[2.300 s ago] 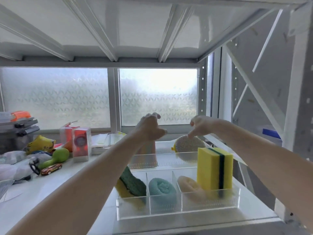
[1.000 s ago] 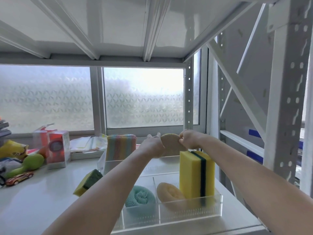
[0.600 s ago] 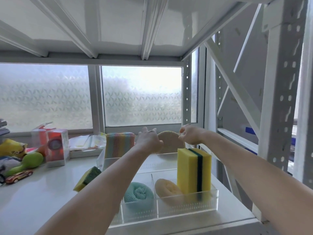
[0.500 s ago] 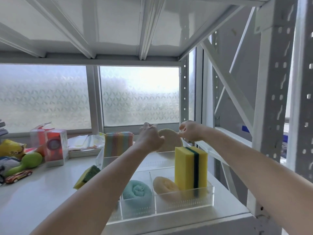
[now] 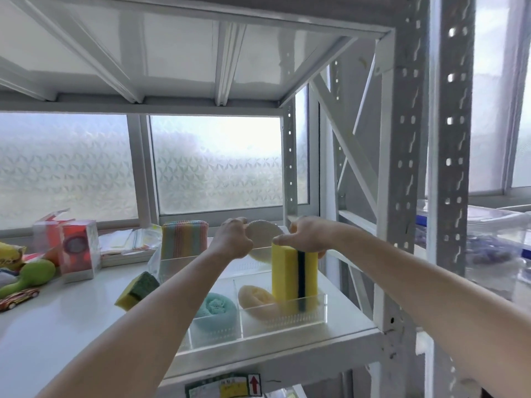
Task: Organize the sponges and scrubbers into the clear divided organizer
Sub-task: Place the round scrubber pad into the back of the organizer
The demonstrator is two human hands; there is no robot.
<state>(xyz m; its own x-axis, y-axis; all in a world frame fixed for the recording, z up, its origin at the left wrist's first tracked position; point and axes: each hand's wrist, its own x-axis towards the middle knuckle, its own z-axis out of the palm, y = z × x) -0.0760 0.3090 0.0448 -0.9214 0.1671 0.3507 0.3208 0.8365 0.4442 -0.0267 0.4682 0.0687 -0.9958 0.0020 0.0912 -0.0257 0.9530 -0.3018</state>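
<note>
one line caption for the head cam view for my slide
Both hands, left hand and right hand, hold a round pale scrubber above the clear divided organizer on a white shelf.

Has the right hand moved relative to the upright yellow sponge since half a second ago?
Yes. The right hand has come down and toward the camera; it now sits at the top of the yellow sponge, where earlier it was above and behind.

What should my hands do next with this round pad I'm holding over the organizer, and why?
Probably lower the round pad straight down into the organizer's rear section. Left hand and right hand both pinch it above that section, behind the upright yellow sponge. The front compartments already hold the teal scrubber and the beige scrubber.
</note>
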